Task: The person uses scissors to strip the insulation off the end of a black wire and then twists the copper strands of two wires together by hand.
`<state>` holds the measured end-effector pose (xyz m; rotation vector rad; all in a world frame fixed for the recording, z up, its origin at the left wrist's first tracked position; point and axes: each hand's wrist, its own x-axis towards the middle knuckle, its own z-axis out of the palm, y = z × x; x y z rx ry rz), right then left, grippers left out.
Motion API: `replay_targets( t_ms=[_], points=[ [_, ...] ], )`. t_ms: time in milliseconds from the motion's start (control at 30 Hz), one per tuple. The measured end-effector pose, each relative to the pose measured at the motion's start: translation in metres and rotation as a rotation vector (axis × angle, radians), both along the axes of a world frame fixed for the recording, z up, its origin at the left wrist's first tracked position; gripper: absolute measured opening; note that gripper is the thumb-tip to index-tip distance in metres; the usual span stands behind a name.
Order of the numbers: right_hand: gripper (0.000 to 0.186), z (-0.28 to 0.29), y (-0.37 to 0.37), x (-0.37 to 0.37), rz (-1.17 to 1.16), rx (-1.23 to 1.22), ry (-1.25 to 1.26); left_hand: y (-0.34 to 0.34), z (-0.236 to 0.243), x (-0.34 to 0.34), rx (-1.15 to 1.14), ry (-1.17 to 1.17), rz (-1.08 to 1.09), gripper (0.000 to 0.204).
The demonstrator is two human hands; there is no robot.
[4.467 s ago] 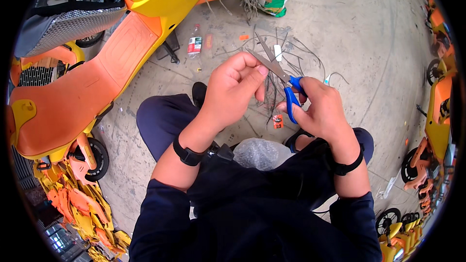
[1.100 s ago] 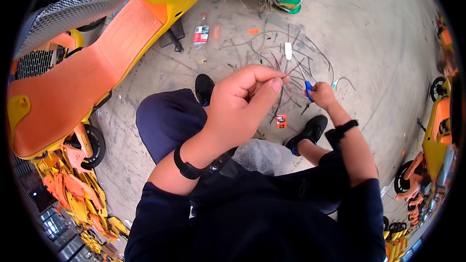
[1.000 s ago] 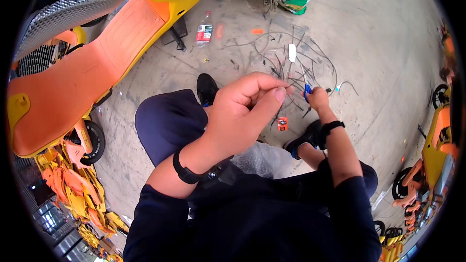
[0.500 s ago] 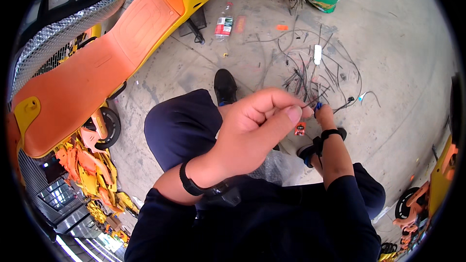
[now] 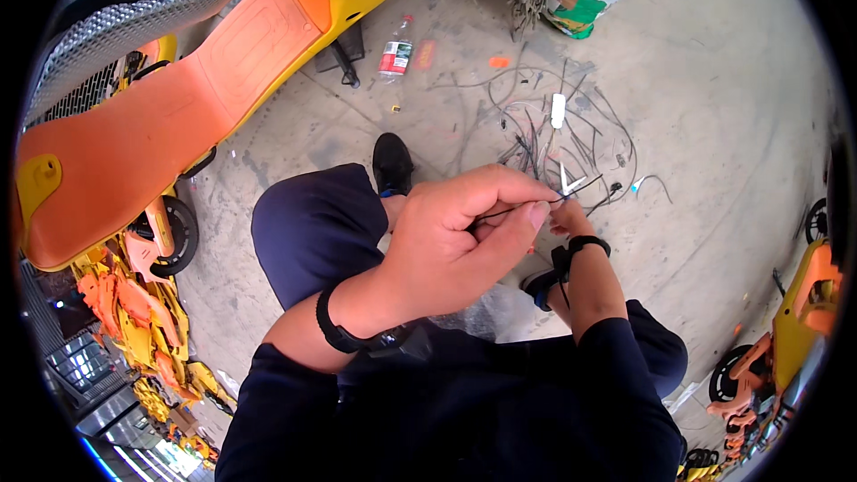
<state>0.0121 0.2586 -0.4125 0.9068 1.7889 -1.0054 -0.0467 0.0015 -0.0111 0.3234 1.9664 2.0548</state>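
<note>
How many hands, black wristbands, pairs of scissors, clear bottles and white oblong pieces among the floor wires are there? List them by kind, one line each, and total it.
Hands: 2, left hand and right hand
Black wristbands: 2, left wristband and right wristband
Scissors: 1
Clear bottle: 1
White oblong piece: 1
Total: 7

bright, even, diffuse light over pale floor (image 5: pixel 723 107); shadows faint, soft-edged; white light strips (image 5: pixel 130 463) glaring at lower left rim; silver quilted bag (image 5: pixel 134 31) throwing small glints; dark shirt (image 5: pixel 446 419) sunk to near-black, little detail; left hand (image 5: pixel 446 245) fairly sharp; yellow scooter (image 5: pixel 802 290) at right bent, softened by fisheye; black vignette in corners
</note>
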Motion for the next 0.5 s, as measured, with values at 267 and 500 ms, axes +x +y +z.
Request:
replay_targets(
  t_ms=[267,500],
  points=[
    [0.032,0.205,0.021,-0.112,0.298,0.300,0.951,0.001,0.006,0.002,-0.346,0.668,0.059,0.017],
    [0.018,0.466,-0.045,-0.039,0.735,-0.138,1.396,-0.011,0.014,0.014,-0.446,1.018,-0.010,0.032]
  ],
)
